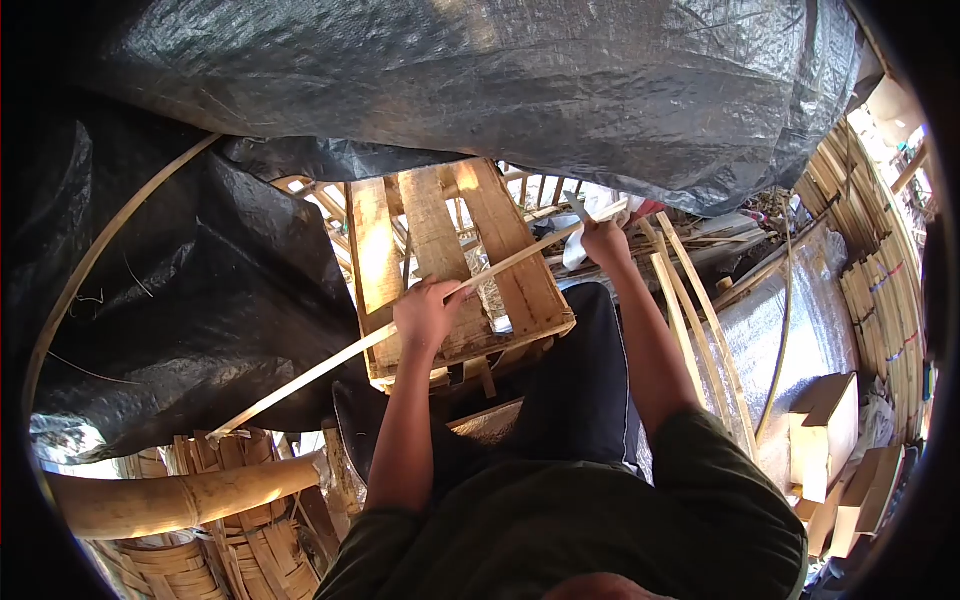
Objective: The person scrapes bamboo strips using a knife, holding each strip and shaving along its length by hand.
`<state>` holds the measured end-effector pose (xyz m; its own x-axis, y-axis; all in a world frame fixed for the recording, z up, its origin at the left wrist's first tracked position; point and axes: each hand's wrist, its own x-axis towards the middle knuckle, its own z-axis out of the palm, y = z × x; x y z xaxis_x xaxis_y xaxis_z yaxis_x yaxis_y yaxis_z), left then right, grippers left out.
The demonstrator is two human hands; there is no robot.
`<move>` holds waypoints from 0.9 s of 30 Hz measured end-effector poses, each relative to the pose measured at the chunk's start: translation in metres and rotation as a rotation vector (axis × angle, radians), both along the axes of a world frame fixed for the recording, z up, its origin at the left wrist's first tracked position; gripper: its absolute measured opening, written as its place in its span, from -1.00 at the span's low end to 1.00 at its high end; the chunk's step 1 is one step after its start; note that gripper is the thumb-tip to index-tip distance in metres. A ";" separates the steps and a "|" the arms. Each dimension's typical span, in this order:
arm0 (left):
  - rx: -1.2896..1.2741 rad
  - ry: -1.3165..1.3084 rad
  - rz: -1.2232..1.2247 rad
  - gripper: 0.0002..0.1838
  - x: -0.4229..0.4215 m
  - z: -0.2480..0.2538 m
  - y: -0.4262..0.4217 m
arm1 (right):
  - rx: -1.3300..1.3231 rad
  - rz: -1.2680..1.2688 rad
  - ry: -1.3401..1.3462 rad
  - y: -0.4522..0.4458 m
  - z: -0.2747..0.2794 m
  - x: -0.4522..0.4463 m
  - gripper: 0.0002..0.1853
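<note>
A long, pale bamboo strip (300, 385) slants across my lap from lower left to upper right. My left hand (428, 314) is closed around its middle, over the slats of a wooden crate-like stand (430, 220). Near the strip's upper right end, my right hand (605, 243) is closed on a knife (577, 207), whose blade points up and left from the fist. The blade lies close to the strip; whether they touch I cannot tell. The knife's handle is hidden in the fingers. The strip's lower end reaches toward woven bamboo baskets (240, 510).
Dark plastic sheeting (480, 90) hangs low in front and on the left. Several bamboo strips (700, 315) lean beside my right arm. Cardboard boxes (825, 430) and tied bamboo bundles (880, 280) stand at right. A thick bamboo pole (180, 498) lies at lower left.
</note>
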<state>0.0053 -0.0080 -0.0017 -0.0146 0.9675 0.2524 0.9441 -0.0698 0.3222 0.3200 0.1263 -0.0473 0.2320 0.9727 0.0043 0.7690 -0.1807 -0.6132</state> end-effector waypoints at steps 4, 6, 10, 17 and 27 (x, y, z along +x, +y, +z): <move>-0.015 0.025 0.010 -0.70 0.000 0.008 -0.002 | 0.006 0.371 -0.198 -0.026 -0.027 -0.046 -0.53; -0.023 0.023 0.007 -0.70 0.003 0.010 -0.005 | 0.128 0.252 -0.155 -0.039 -0.009 -0.048 -0.59; -0.016 0.029 0.016 -0.70 0.002 0.009 -0.002 | -0.110 -0.065 0.068 -0.020 0.021 -0.010 -0.45; 0.024 0.010 0.014 -0.71 0.000 0.010 -0.004 | 0.361 0.546 -0.728 -0.011 -0.033 0.004 -0.78; 0.011 -0.046 0.012 -0.68 -0.005 0.004 -0.004 | -0.186 0.002 0.215 -0.019 0.018 0.004 -0.42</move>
<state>0.0002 -0.0116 0.0019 -0.0383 0.9644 0.2616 0.9291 -0.0620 0.3647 0.3240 0.1070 -0.0295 0.2061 0.9527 -0.2235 0.6255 -0.3039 -0.7186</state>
